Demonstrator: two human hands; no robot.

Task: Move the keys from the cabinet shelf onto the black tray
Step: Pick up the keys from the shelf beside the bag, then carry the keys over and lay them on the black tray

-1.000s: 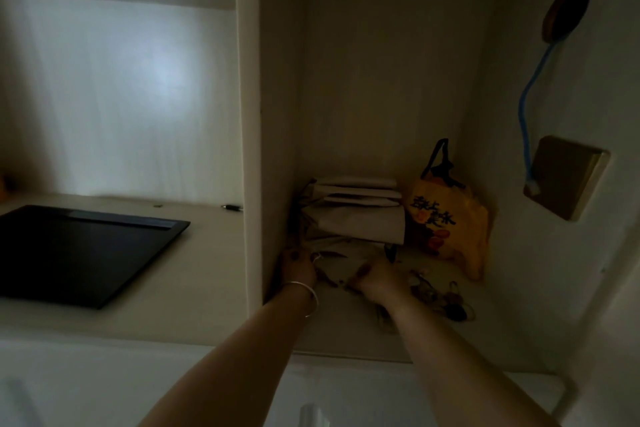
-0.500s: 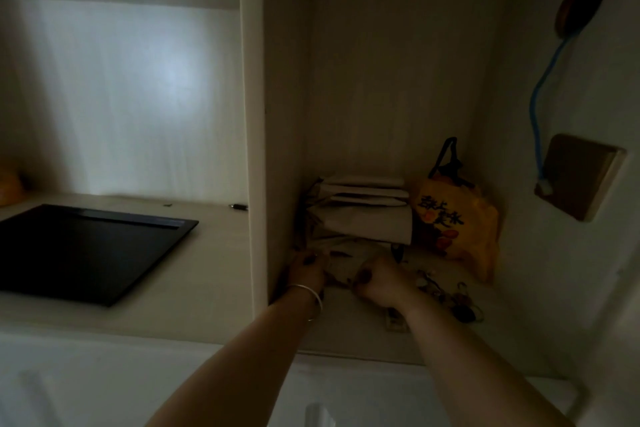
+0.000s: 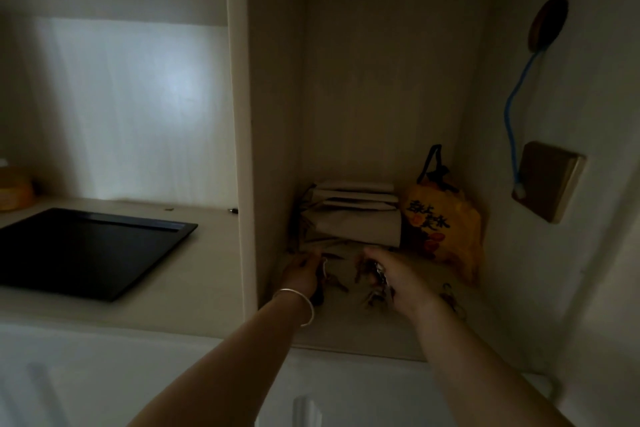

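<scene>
Both my hands are inside the dim cabinet compartment, low over its shelf [image 3: 349, 329]. My left hand [image 3: 300, 274], with a silver bangle on the wrist, is closed around a bunch of keys [image 3: 329, 279] that dangles from it. My right hand [image 3: 398, 279] grips another bunch of keys [image 3: 375, 276], lifted slightly off the shelf. One more key bunch [image 3: 452, 298] lies on the shelf to the right of my right wrist. The black tray [image 3: 86, 250] lies flat on the counter to the left, beyond the cabinet's side panel.
Folded paper bags [image 3: 353, 218] and a yellow printed bag [image 3: 446, 229] stand at the back of the shelf. The vertical cabinet panel [image 3: 242, 149] separates shelf from counter. A blue cord and a brown plate [image 3: 547, 180] hang on the right wall. A small dark item [image 3: 232, 210] lies on the counter.
Both hands have drawn back from the paper bags toward the shelf's front, and each now has keys lifted in its fingers. The camera has tilted slightly.
</scene>
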